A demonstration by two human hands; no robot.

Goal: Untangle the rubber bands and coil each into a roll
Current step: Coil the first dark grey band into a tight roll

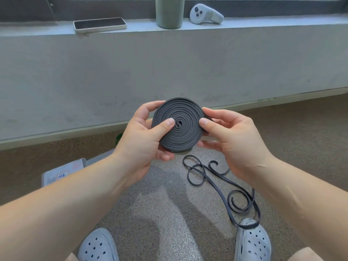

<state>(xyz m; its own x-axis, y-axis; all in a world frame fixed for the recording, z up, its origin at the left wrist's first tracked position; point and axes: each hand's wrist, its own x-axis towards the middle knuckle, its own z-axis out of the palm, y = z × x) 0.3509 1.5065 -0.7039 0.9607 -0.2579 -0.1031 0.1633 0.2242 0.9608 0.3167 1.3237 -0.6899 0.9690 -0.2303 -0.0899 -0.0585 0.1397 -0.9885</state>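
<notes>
Rubber band coil (178,125) | left hand (145,142), right hand (233,142) clamped on its rim — back fingers hidden | loose band (220,194) below

Bare floor (165,200) lies open between the left clog (98,245) and right clog (253,243), running to the wall (169,72) that closes its far edge. A loose rubber band (244,227) sprawls over the floor's right part, one end across the right clog. A plastic box (54,176) sits at the left, under the left forearm. On the window ledge (263,23), gaps separate phone (99,25), tumbler (169,12) and controller (205,14).
</notes>
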